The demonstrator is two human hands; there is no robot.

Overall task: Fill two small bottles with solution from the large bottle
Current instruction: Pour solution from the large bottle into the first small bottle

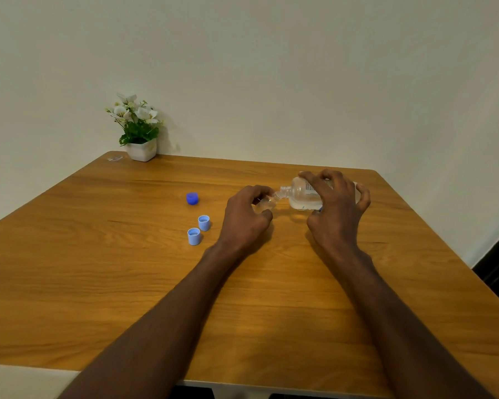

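You are tipping the large bottle [303, 195] toward a small bottle [264, 203] over the wooden table [127, 283].
Your left hand [244, 217] is curling around the small bottle and hiding most of it; your right hand [336, 207] is gripping the sideways large bottle, neck meeting the small one's mouth. Two pale blue caps [198, 230] and a dark blue cap [192, 198] are lying left; a flower pot [141, 149] is standing against the wall.

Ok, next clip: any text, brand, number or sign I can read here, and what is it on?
Large bottle, label: dark print, perhaps a barcode, too blurred to read.
Small bottle: no print visible.
Three caps: no markings visible.
Nothing else carries text.
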